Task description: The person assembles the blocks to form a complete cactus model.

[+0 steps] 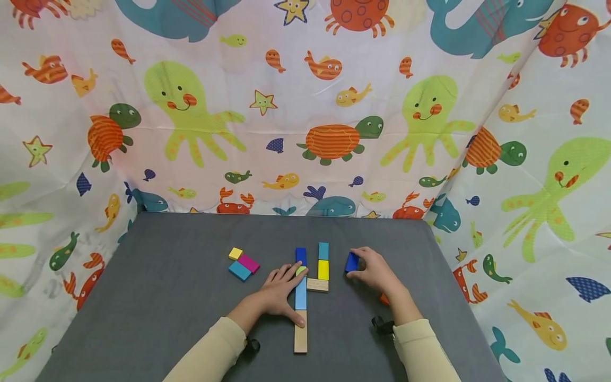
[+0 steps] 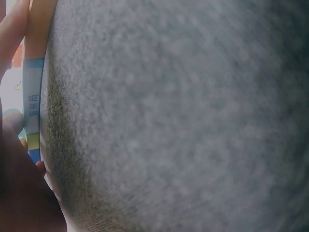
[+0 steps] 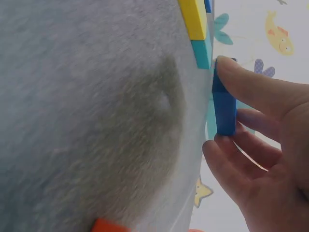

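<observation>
A dark blue block (image 1: 351, 262) is pinched between the thumb and fingers of my right hand (image 1: 376, 271); in the right wrist view this block (image 3: 225, 110) stands above the cloth. My left hand (image 1: 277, 294) lies with spread fingers on a straight column of blocks. Its thumb touches a plain wooden block (image 1: 300, 339) at the near end, and its fingertips reach a small light green block (image 1: 300, 270). Between them is a light blue block (image 1: 300, 297); another blue block (image 1: 300, 255) tops the column. Beside it, a short wooden block (image 1: 317, 285) lies crosswise below yellow (image 1: 323, 269) and teal (image 1: 323, 250) blocks.
Left of the column lie a small yellow block (image 1: 235, 253), a magenta block (image 1: 249, 263) and a blue block (image 1: 239, 271), close together. An orange block (image 1: 384, 300) is partly hidden by my right forearm. Patterned cloth (image 1: 296, 122) hangs behind the grey table (image 1: 191, 239).
</observation>
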Tool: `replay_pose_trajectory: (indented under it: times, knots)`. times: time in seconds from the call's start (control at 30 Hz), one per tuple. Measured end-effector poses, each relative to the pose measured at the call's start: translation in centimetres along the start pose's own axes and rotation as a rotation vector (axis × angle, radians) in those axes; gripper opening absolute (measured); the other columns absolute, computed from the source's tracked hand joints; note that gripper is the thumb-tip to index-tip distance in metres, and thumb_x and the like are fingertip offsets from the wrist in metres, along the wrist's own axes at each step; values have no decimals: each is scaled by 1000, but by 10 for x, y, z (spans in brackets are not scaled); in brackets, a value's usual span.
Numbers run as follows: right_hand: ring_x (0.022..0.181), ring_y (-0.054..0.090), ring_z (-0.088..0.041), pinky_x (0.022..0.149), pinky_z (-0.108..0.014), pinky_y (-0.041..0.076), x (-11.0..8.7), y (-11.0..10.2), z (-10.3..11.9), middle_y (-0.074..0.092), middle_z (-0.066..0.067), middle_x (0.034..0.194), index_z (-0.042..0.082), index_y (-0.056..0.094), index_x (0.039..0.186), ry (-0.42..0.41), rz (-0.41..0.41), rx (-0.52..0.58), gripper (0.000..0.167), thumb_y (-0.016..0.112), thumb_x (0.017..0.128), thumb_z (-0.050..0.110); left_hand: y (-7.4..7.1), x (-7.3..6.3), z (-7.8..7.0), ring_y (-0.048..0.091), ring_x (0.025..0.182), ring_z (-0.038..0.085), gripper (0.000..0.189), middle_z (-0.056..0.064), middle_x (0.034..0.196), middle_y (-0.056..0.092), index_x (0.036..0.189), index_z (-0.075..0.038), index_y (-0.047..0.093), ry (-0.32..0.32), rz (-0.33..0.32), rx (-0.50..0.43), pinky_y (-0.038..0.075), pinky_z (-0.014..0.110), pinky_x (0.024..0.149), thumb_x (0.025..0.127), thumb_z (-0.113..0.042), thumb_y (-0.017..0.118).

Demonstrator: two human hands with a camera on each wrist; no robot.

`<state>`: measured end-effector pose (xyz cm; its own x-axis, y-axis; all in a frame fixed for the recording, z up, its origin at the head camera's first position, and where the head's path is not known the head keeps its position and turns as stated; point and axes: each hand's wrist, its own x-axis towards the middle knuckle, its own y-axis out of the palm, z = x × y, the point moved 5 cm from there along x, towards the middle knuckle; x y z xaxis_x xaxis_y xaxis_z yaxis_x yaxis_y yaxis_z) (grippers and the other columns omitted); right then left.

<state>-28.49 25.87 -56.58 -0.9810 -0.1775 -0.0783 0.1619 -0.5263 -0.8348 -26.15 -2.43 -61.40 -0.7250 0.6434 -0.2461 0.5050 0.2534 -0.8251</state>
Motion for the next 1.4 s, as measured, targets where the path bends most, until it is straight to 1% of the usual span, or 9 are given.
replay_pose_trajectory:
  times: [0.13,0.23,0.4,0.7,0.9,1.1,1.23,1.4]
  knots:
    - [130,57,-43,109,-61,50,9,0,7,58,-23,146,2,59,149,4,-1,-12,72,89,89,27,1,1,0,8,163,37,136,0,180,0,172,-30,14,-2,4,-5,7,64,129,66,-79,84]
    - [129,57,-42,109,-60,50,15,0,13,59,-22,146,2,60,148,-16,-1,-9,70,89,89,26,1,1,0,8,163,36,136,-1,180,0,172,-31,14,-8,6,-7,7,64,129,66,-79,84]
    - [128,57,-41,108,-59,51,26,0,23,59,-21,145,2,60,148,-41,-3,9,69,89,89,27,0,-1,-1,8,163,37,136,-1,180,0,172,-30,15,-23,7,-10,7,64,129,66,-79,84]
    - [127,59,-38,108,-56,52,45,2,36,60,-19,146,4,60,149,-50,0,33,70,87,90,31,-1,0,-1,8,163,37,134,-1,180,0,172,-31,15,-31,12,-14,7,65,128,67,-79,83]
    - [130,58,-39,109,-57,51,58,3,46,58,-19,149,6,59,150,-58,1,51,69,86,92,30,0,1,-1,8,163,37,134,-1,180,0,172,-32,16,-29,14,-9,7,65,128,67,-80,83]
    - [129,60,-39,106,-55,54,75,7,56,57,-19,151,6,58,150,-71,0,86,68,86,92,29,0,2,1,8,163,37,134,-2,180,0,172,-33,15,-42,15,-7,7,65,129,67,-80,83]
    - [131,58,-39,108,-56,52,83,11,60,56,-20,152,6,58,150,-72,5,82,69,85,92,30,-1,3,1,8,163,37,133,-2,180,0,172,-33,15,-44,16,-7,7,65,128,67,-81,82]
    - [138,55,-40,113,-57,47,93,16,66,55,-18,155,9,58,152,-71,6,86,68,85,93,28,-2,3,1,8,163,37,133,-1,180,0,172,-32,15,-35,16,-7,6,65,129,67,-80,82]
